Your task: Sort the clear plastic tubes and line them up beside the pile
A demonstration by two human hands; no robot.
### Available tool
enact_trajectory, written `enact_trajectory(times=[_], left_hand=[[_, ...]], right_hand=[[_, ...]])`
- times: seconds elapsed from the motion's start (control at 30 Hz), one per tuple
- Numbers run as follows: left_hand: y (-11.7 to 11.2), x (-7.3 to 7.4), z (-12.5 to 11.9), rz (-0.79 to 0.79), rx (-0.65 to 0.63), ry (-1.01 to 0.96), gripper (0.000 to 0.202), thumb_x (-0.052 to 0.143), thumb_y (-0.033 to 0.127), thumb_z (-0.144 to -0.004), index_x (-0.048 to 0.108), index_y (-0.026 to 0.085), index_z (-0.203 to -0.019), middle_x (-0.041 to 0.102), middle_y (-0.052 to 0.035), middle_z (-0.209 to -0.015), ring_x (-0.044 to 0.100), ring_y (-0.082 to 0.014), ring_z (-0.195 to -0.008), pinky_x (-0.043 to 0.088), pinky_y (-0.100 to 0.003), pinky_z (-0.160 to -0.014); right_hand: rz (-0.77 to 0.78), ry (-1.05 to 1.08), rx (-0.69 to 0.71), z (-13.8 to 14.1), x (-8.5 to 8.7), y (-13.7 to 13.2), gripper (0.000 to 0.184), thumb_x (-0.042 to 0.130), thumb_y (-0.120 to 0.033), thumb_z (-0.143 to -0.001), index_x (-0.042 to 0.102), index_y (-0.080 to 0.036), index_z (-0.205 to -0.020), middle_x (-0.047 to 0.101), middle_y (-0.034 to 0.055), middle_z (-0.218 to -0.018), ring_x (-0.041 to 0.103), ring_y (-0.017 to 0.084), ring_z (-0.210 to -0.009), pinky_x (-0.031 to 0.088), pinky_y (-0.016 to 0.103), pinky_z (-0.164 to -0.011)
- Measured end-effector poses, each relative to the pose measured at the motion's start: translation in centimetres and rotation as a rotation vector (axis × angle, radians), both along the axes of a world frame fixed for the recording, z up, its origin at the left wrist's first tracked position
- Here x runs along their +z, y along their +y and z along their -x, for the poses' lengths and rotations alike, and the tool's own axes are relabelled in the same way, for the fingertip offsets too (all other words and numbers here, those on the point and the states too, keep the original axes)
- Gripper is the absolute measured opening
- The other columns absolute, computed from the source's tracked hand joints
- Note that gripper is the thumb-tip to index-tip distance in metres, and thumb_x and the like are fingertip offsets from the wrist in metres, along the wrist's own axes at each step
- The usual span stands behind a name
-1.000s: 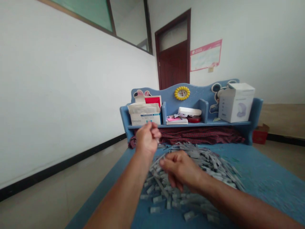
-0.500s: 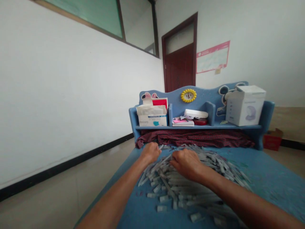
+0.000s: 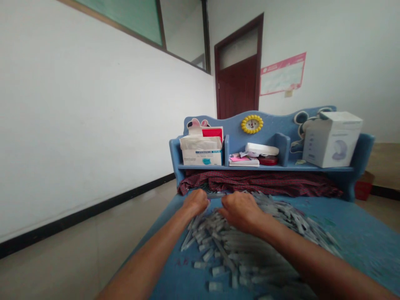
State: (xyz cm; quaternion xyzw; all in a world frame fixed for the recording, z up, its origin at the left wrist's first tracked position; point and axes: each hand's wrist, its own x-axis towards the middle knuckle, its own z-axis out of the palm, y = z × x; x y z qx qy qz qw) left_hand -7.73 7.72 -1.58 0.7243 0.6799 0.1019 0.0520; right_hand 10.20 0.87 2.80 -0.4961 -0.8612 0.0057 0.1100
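Note:
My left hand (image 3: 196, 201) is closed in a pinch at the far left side of a heap of pens. A pale, slim pen (image 3: 216, 195) shows between the two hands, its near end at my left fingertips. My right hand (image 3: 242, 210) hangs over the middle of the heap with its fingers curled together; what they hold is hidden behind the knuckles. Beneath and around it, the translucent grey pens (image 3: 250, 246) lie in a loose spread. Several short clear caps (image 3: 218, 271) are scattered at the near left side of the heap.
The blue desk (image 3: 359, 233) has a raised shelf holding a mask box (image 3: 201, 156), papers (image 3: 243, 161) and a white carton (image 3: 333, 141). A checked red cloth (image 3: 265, 183) lies bunched under the shelf. A white wall (image 3: 93, 125) stands to the left.
My hands stay close together over the heap, and my right hand has shifted slightly left. The pale pen now lies more level between them. The camera view has moved a little.

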Motion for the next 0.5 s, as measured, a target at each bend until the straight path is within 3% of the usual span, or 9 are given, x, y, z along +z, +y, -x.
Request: enact_trajectory(times=[0.23, 0.5], left_hand=[[2.6, -0.3, 0.2, 0.003, -0.053, 0.187, 0.03, 0.055, 0.03, -0.088, 0.054, 0.017, -0.115, 0.057, -0.0079, -0.115, 0.058, -0.0214, -0.098, 0.051, -0.04, -0.081], [4.3, -0.8, -1.8, 0.029, -0.128, 0.376, 0.031, 0.055, 0.03, -0.088, 0.054, 0.016, -0.115, 0.056, -0.0089, -0.116, 0.058, -0.0215, -0.098, 0.05, -0.041, -0.082]], right_hand=[[-0.093, 0.132, -0.106, -5.0, 1.3, 0.7, 0.028, 0.048, -0.039, -0.085, 0.069, -0.022, -0.079, 0.071, 0.0081, -0.08, 0.065, 0.024, -0.077, 0.037, 0.028, -0.059], [-0.116, 0.229, -0.15, -7.0, 2.4, 1.3, 0.026, 0.05, -0.039, -0.084, 0.068, -0.023, -0.075, 0.07, 0.0046, -0.074, 0.062, 0.019, -0.069, 0.031, 0.026, -0.056]])
